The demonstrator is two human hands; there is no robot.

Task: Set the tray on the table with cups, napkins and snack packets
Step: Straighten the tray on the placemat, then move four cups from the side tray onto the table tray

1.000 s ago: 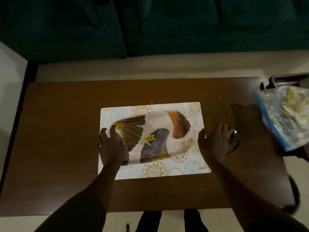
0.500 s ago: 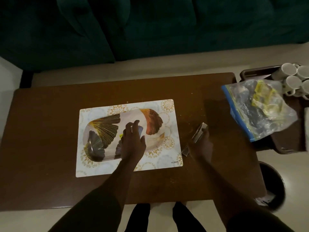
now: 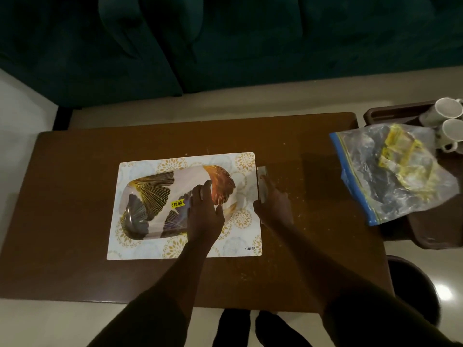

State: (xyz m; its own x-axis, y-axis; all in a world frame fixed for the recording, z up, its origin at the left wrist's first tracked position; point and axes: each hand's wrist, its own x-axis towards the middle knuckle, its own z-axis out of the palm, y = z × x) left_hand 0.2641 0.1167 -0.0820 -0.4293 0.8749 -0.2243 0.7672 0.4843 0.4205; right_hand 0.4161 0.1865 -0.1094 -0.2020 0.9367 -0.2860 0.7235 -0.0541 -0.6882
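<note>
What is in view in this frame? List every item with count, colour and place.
Wooden table: one, brown, centre.
Patterned placemat: one, white with gold motifs, mid-table.
Leaf-print oval tray: one, white, gold and blue, on the placemat, yellow price sticker.
Thin flat silvery item: one, at the placemat's right edge, unidentifiable.
Clear zip bag: one, blue-edged, yellow contents, right.
White mugs: at least two, far right.
Sofa: teal, behind.
Left hand: on the tray.
Right hand: on the silvery item.

Tray (image 3: 155, 196) on placemat (image 3: 140, 249); cups (image 3: 448, 121) perhaps beyond table (image 3: 62, 196).
</note>
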